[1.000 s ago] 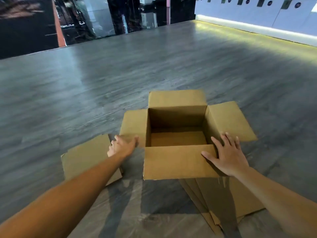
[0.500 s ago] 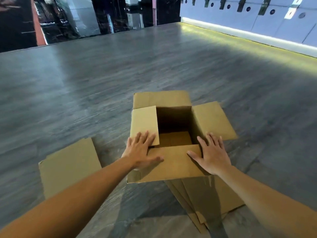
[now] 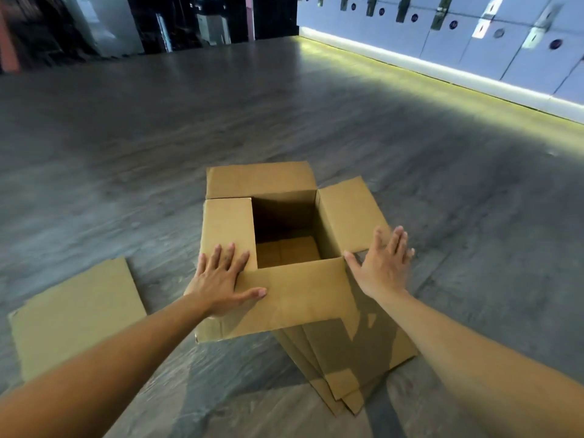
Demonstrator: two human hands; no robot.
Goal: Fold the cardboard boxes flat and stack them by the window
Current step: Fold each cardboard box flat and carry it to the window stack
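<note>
Nearest: flat cardboard stack (image 3: 354, 368) on floor (image 3: 126, 159) under the box, plus flat sheet (image 3: 76, 314) at left. L hand (image 3: 221, 279) flat w/ fingers straight, pressing box's left and near flaps. R hand (image 3: 384, 263) fingers spread, at right flap edge, contact unclear. Open box (image 3: 284, 235) upright mid-floor. Lit wall (image 3: 474, 42) far right.
</note>
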